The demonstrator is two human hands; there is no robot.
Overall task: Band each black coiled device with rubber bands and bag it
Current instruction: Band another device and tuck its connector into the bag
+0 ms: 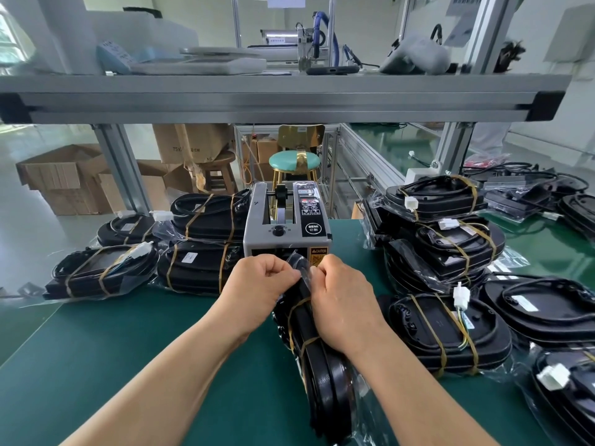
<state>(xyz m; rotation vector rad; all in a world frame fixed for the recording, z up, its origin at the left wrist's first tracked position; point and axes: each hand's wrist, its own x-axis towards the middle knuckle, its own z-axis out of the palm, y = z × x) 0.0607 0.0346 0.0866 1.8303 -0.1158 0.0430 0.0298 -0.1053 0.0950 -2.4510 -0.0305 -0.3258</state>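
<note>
A black coiled device stands on edge on the green table, wrapped with tan rubber bands and sitting inside a clear plastic bag. My left hand pinches the bag's far end from the left. My right hand grips the same end from the right, its palm over the device's upper edge. Both hands sit just in front of the tape dispenser.
A grey tape dispenser stands behind my hands. Bagged, banded devices are stacked at the left and the right, with more at the near right. An aluminium shelf beam runs overhead.
</note>
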